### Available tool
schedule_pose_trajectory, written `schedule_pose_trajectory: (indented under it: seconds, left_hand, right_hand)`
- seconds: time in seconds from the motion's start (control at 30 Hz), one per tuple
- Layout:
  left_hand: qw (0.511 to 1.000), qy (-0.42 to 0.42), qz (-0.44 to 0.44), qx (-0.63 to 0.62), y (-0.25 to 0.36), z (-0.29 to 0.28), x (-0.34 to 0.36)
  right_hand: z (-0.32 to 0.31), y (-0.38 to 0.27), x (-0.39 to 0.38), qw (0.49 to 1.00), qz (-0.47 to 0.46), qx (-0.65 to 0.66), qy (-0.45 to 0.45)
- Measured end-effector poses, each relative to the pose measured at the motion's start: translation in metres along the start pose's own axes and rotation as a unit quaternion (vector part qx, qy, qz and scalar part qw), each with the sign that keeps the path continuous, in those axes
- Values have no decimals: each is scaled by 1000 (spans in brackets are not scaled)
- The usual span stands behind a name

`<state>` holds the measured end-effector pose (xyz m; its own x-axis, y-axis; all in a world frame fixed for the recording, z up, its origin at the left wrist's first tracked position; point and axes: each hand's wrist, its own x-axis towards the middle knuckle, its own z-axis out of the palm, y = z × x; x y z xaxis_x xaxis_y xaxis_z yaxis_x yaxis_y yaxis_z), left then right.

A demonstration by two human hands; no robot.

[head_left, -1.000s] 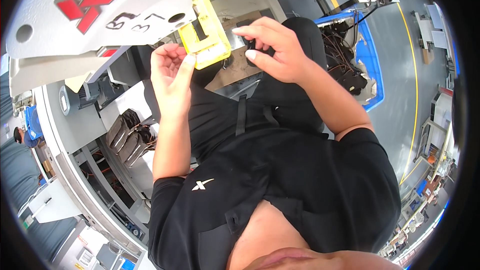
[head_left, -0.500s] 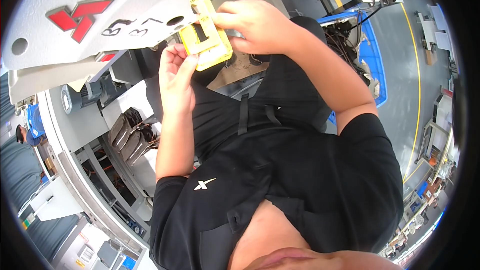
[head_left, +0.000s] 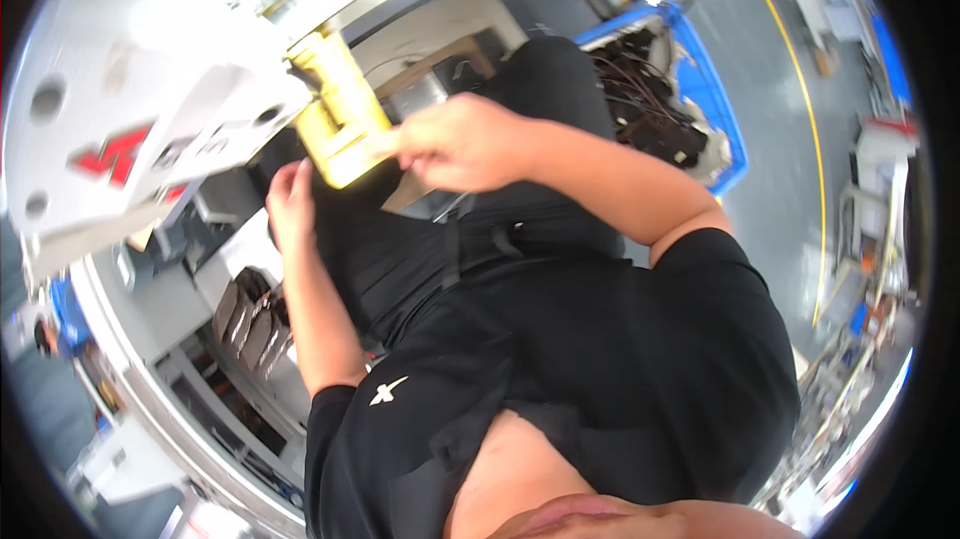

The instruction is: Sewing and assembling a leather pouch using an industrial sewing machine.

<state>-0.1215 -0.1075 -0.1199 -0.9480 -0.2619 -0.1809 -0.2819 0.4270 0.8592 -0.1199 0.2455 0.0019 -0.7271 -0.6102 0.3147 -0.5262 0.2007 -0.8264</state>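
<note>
Shifting since the frame half a second ago, the white panel (head_left: 100, 104) and the yellow piece (head_left: 348, 144) are sitting lower and farther left in the view; the right hand (head_left: 460, 144) is coming down to the piece's lower right edge, and the left hand (head_left: 290, 204) is parting from its lower left corner.

Largest of all, the black shirt (head_left: 600, 369) is filling the lower middle. The white panel is spreading over the upper left, with a red emblem (head_left: 118, 154) showing near its lower part. At the upper right, a blue bin (head_left: 705, 99) is holding a tangle of dark cables (head_left: 640, 99), and a yellow floor line (head_left: 805, 109) is curving past it toward the right rim. Left of centre, a dark bundle (head_left: 250, 324) is lying on a pale surface.

Smaller, the yellow piece is slanting in the upper left of centre, its upper left side meeting the panel's edge; motion blur is hiding its details. The right hand is pinching its edge between thumb and curled fingers. The left hand is hovering just beside the lower left corner, fingers loosely bent, gripping nothing visible.
</note>
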Motion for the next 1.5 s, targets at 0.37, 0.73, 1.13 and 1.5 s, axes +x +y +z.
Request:
schedule_pose_trajectory:
  seconds: [0.37,0.73,1.13,1.5]
  left_hand:
    - [942,6,-90,323,-62,-66,20]
    - [870,38,-115,478,-76,-55,35]
    - [904,-26,-158,397,-5,-36,23]
    - [870,-41,-141,470,-41,-53,48]
  right_hand:
    - [-127,160,-209,800,437,-220,345]
    - [8,331,-446,639,740,-130,162]
    - [-163,347,-347,594,555,170,557]
    - [-343,314,-213,685,350,-361,527]
